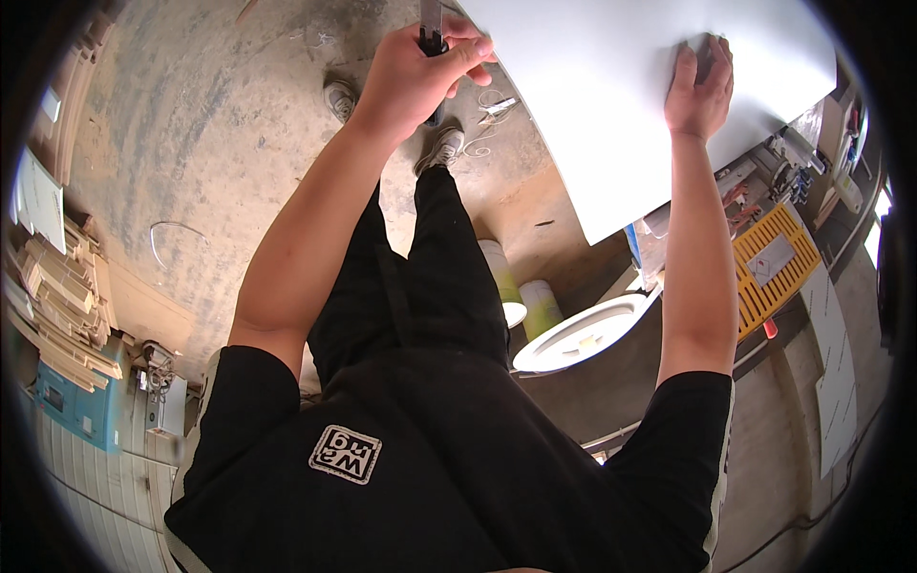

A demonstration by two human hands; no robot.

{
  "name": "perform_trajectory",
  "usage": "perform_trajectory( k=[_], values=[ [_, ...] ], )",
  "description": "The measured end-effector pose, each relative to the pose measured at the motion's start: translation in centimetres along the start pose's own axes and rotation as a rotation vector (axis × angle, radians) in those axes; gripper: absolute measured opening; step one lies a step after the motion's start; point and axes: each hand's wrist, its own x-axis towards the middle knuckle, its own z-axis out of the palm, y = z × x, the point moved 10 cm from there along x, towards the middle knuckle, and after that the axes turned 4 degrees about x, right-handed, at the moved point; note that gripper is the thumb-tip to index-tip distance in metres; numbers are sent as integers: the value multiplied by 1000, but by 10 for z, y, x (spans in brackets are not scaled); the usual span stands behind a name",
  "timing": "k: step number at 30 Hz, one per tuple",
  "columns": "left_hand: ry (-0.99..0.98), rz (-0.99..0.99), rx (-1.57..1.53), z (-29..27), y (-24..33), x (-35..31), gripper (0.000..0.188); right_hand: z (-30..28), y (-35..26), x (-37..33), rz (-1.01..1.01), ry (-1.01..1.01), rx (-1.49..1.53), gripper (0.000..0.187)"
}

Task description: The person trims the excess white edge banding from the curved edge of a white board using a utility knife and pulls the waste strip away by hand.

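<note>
My left hand (413, 78) is closed around a utility knife (432, 36) with a black handle. Its metal end points away from me, and the handle's other end shows below my palm. The fingertips are at the left edge of a large white sheet (611, 124). On top of that sheet rests my right hand (702, 91), its thumb spread from its bent fingers. Between thumb and fingers lies a dark patch; whether it is shadow or an object I cannot make out.
A round white lid-like piece (583, 334) and pale cylinders (499, 277) stand below the sheet. To the right is a yellow slatted crate (778, 272). Wood strips (67, 306) are stacked at far left, near a blue machine (81, 401). Wire scraps (177, 229) lie on the concrete floor.
</note>
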Motion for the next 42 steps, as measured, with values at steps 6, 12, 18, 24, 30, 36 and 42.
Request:
perform_trajectory(
  k=[6,12,18,24,30,36,42],
  values=[
    [-41,7,-11,1,-2,0,25,1,4,1,25,-15,29,59],
    [-42,10,-38,1,-4,0,26,1,3,0,29,-25,25,61],
    [15,68,-57,1,4,-2,21,3,0,0,42,-53,-1,61],
    [20,44,-101,3,3,-1,18,3,1,1,44,-58,-16,60],
    [46,10,-95,4,5,-1,20,2,2,0,24,-52,-20,60],
    [99,-34,-51,4,3,-2,21,2,0,0,29,-50,-23,60],
    [101,-136,-30,9,-5,0,14,1,0,1,28,-38,-13,59]
  ],
)
